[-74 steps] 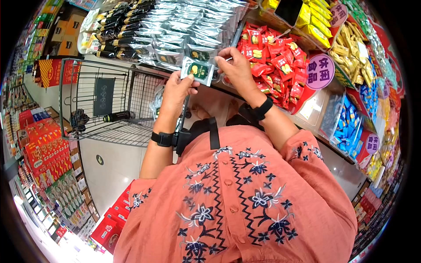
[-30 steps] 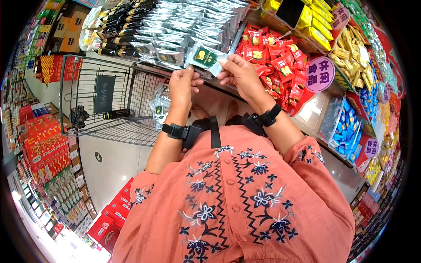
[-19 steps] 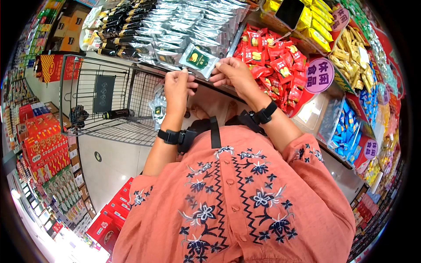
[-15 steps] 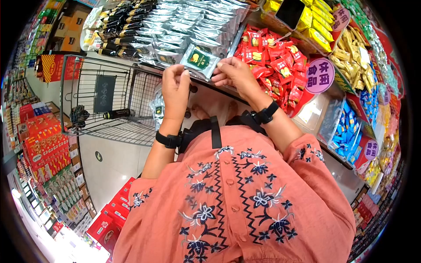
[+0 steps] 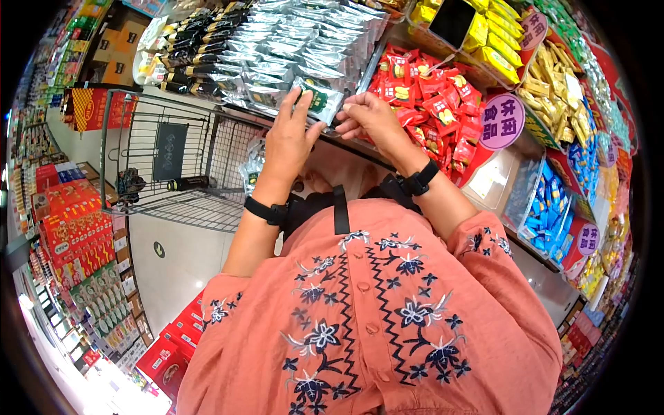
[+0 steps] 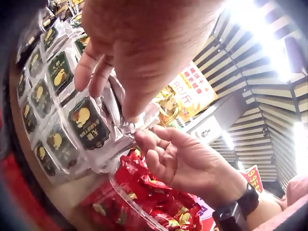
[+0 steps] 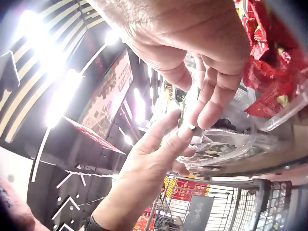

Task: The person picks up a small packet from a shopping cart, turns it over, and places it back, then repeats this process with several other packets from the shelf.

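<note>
A silver snack packet point(image 5: 319, 102) with a dark green label lies at the front of the pile of silver packets point(image 5: 294, 48). My right hand point(image 5: 377, 121) pinches its right corner between thumb and fingers. Over its left part reaches my left hand point(image 5: 289, 138), fingers spread and nearly straight, the fingertips overlapping the label in the head view. In the left wrist view the packet point(image 6: 89, 125) shows yellow round pieces printed on its label, and the right hand point(image 6: 180, 156) is at its edge. The right wrist view shows both hands close together around the packet, mostly hidden there.
A wire shopping cart point(image 5: 173, 159) stands at left with a few silver packets point(image 5: 253, 166) inside. Red packets point(image 5: 432, 104) fill a bin at right, with yellow packets point(image 5: 498, 41) behind. A black phone-like slab point(image 5: 452, 22) lies by them. Blue packets point(image 5: 550, 204) sit further right.
My left hand let go of the packet's edge, drew back left, then opened and moved up over it. The packet turned in my right hand, which stays at its right corner.
</note>
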Available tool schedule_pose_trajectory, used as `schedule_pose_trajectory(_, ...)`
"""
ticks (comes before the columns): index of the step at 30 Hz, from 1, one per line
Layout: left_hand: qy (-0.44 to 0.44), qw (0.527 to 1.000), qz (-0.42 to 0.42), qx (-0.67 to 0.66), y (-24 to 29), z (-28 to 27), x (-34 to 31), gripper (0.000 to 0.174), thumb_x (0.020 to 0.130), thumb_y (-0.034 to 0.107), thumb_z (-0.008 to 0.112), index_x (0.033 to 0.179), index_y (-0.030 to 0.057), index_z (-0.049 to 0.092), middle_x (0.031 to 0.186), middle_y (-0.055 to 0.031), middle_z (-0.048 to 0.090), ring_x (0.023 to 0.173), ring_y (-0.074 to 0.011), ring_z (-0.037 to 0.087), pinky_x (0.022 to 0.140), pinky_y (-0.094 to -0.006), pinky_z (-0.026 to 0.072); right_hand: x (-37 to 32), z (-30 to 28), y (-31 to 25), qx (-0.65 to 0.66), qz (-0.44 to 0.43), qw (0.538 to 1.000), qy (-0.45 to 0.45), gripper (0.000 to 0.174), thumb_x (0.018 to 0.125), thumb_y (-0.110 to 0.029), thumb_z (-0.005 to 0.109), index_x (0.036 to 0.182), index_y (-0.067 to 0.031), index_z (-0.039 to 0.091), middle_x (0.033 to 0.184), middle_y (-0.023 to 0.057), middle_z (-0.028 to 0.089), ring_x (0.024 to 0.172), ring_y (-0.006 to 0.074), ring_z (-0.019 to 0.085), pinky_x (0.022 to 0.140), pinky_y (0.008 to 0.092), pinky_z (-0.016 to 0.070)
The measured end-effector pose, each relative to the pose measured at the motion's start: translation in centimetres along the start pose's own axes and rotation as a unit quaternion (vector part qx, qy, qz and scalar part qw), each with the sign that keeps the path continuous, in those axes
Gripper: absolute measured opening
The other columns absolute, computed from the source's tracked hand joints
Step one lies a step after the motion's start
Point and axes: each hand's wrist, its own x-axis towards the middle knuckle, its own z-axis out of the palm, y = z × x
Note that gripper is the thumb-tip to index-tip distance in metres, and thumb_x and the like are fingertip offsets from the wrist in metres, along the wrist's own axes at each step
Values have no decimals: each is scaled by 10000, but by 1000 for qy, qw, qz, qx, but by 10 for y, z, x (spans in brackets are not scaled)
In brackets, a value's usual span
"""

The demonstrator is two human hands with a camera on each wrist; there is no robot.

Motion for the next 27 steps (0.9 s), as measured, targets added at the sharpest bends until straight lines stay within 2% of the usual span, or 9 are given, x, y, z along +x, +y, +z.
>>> schedule_pose_trajectory(3,-31,999,-26,-24,4,-8,2,625,851,175,809,1416,66,563,1493,-190,511,1271,-410,594,969,-444,555,-1,-2,-2,-4,4,1000,1,295,1027,-189,610,1226,13,528,1091,158,683,862,224,739,735,322,621)
schedule_pose_trajectory(6,1,999,-26,-45,6,-10,-2,625,862,164,800,1426,61,552,1495,-196,507,1256,-409,605,965,-440,555,-1,-6,-3,-17,2,1000,-8,293,1025,-186,613,1229,6,529,1096,155,683,861,221,738,734,322,619)
schedule_pose_trajectory(9,5,992,-76,-99,10,-16,-13,620,879,157,785,1439,59,537,1498,-202,501,1244,-404,616,960,-438,555,-3,-10,-5,-13,-6,1000,-27,299,1024,-186,613,1243,-2,526,1097,147,683,852,215,735,732,320,618)
schedule_pose_trajectory(15,24,998,-56,-31,11,-4,-26,630,898,165,789,1466,80,529,1486,-181,506,1252,-361,610,951,-399,562,-4,-15,-9,-57,-16,996,-65,386,1027,-202,615,1342,3,527,1135,141,683,874,191,734,721,297,613)
schedule_pose_trajectory(18,19,999,-49,-1,22,0,-22,670,871,216,805,1461,61,525,1526,-220,476,1315,-416,565,1000,-450,533,-5,-15,-10,-72,-11,993,-89,422,1031,-214,614,1381,6,528,1164,141,679,883,180,734,719,289,611)
schedule_pose_trajectory(19,20,999,-43,16,22,2,-20,701,862,274,818,1460,56,525,1538,-226,464,1312,-425,567,992,-457,539,-4,-15,-10,-74,-11,993,-94,427,1032,-217,614,1386,7,529,1170,139,678,880,179,733,719,288,610)
schedule_pose_trajectory(22,14,998,-56,40,27,6,-17,714,868,307,811,1465,47,517,1530,-228,471,1290,-430,583,970,-466,550,-3,-15,-8,-79,-16,991,-108,444,1033,-224,613,1402,8,529,1193,135,675,876,177,733,718,287,608)
schedule_pose_trajectory(25,34,997,-45,56,26,12,-12,705,888,315,790,1469,40,502,1518,-225,479,1260,-438,599,943,-479,560,-2,-16,-9,-81,-22,990,-117,459,1032,-229,612,1416,10,529,1219,136,674,881,182,735,716,286,607)
schedule_pose_trajectory(27,19,995,-74,68,27,13,-9,693,898,304,780,1471,40,495,1513,-219,484,1250,-441,601,935,-484,562,-4,-16,-11,-76,-19,990,-120,466,1031,-232,613,1420,12,529,1233,135,674,889,185,737,716,287,605)
